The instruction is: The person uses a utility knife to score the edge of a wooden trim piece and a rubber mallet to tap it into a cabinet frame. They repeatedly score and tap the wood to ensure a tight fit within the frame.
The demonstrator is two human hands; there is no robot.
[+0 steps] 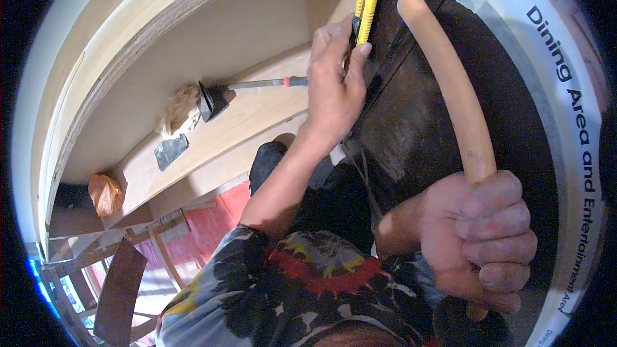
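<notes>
My left hand (335,86) is raised near the top middle, its fingers and thumb closed round the lower end of a yellow utility knife (366,12). The knife points up alongside the edge of a dark brown panel (411,128). Its blade end is hard to make out near the top rim. On the right, my right hand (485,237) is wrapped in a fist round a long, smooth wooden handle (450,83). The handle's rounded end points up toward the knife, and a short stub shows below the fist. No tool head is visible on it.
A pale wooden shelf (212,131) bears a file-like tool (263,82), a crumpled beige bag (180,112), a dark scraper-like piece (211,102), a grey flat piece (171,152) and an orange bag (105,194). A printed white sheet (578,173) curves along the right.
</notes>
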